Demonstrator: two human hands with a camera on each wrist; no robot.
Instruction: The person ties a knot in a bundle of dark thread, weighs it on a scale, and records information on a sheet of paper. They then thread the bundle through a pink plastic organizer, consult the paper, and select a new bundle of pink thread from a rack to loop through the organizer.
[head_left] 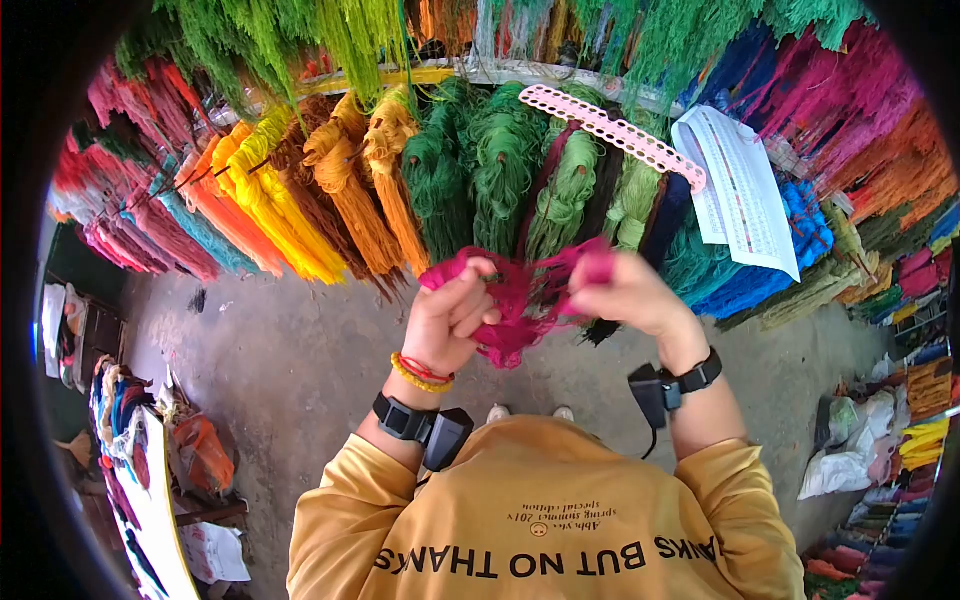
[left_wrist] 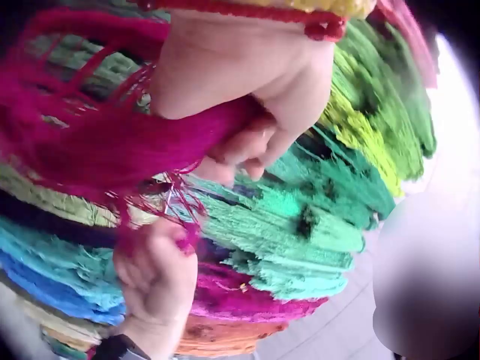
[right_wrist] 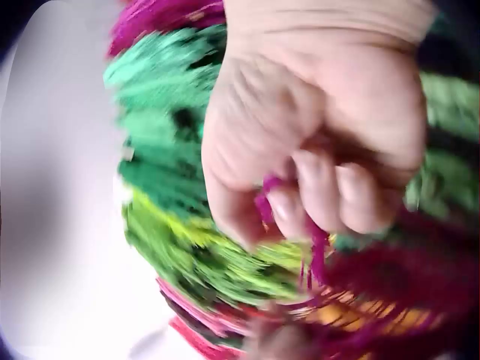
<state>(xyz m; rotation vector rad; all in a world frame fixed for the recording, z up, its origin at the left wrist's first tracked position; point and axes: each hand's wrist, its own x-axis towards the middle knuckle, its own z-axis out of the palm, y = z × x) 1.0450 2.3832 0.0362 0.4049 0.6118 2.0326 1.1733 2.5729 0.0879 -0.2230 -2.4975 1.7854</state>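
Observation:
A loose skein of magenta yarn (head_left: 510, 325) stretches between both hands in front of the chest. My left hand (head_left: 450, 315) grips the thick bundle, its fingers curled round the magenta yarn (left_wrist: 150, 146) in the left wrist view. Opposite it, my right hand (head_left: 632, 295) is curled round some strands at the other end. In the right wrist view those strands come out between the curled fingers (right_wrist: 319, 187). Loose, tangled threads hang between the two hands. The right hand is blurred in the head view.
Hanging skeins line a rack ahead: yellow yarn (head_left: 290, 200), orange yarn (head_left: 345, 170), dark green yarn (head_left: 500, 150). A pink perforated strip (head_left: 615, 135) and a printed sheet (head_left: 740, 190) lie over the skeins. White plastic bags (head_left: 850, 455) sit on the floor at right.

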